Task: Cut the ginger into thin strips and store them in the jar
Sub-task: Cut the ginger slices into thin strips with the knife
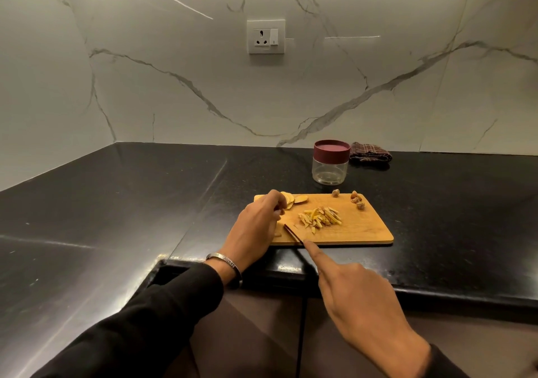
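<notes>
A wooden cutting board lies on the black counter. A pile of thin ginger strips sits at its middle, and ginger slices lie at its back left. My left hand rests on the board's left end, its curled fingertips on the slices. My right hand grips a knife, index finger stretched along its spine, the blade on the board left of the strips. A clear jar with a maroon lid on stands behind the board.
Small brown ginger trimmings lie at the board's back right corner. A folded checked cloth sits right of the jar by the marble wall. The counter's front edge runs just below the board.
</notes>
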Demonstrator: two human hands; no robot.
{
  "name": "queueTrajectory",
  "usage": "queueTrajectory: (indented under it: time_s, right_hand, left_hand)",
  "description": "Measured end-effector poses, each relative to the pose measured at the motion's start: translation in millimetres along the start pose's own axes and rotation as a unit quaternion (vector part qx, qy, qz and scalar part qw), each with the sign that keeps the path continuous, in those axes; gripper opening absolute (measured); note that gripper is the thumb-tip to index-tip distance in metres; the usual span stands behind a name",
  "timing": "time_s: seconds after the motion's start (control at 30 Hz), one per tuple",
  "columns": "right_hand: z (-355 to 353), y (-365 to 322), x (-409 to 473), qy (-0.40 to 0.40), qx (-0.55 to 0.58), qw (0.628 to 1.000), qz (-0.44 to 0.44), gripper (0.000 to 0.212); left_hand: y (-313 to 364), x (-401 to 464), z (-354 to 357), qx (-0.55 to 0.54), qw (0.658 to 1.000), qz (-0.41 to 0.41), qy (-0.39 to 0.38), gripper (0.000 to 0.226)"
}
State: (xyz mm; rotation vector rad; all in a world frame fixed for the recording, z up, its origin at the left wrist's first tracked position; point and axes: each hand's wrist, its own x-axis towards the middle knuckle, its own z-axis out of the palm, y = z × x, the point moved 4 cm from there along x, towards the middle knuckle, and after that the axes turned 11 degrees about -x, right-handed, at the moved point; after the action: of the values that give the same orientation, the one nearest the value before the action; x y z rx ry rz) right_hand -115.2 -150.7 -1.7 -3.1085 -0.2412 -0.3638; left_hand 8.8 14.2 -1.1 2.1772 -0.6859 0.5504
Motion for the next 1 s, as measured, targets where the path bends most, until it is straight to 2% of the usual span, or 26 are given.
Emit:
queueTrajectory:
  time_s: [0.13,0.43,0.77,1.0]
  right_hand:
    - [-2,0,-3,0.010,0.008,1.000,0.006,0.060]
    - [4,-15,-3,0.003,0.024,0.998,-0.066,0.057]
    - [-4,32,20,0.016,-0.027,0.999,0.031,0.054]
    - [0,26,22,0.028,0.035,0.998,-0.042,0.052]
  left_hand:
    - [-7,1,-2,-0.041,0.999,-0.027,0.016,0.025]
    - [-17,3,-13,-0.119,0.983,-0.085,0.110,0.033]
    - [-16,2,-12,-0.095,0.987,-0.085,0.094,0.031]
    - [-25,4,-15,-0.060,0.986,-0.084,0.133,0.016]
